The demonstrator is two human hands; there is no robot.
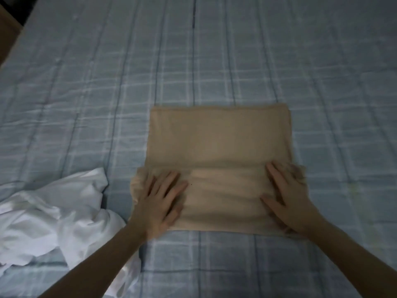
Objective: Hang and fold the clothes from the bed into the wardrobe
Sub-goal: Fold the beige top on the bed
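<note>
Grip: your left hand (160,203) and right hand (285,198) lie flat, fingers spread, clasping nothing, on the beige folded garment (217,147), centre frame on the bed (86,82). Looks soft, light, limp; pinch near-edge corners. White shirt (53,218) lower left.

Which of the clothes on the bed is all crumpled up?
The white garment, bunched beside the left hand. The tan garment lies flat and folded.
</note>
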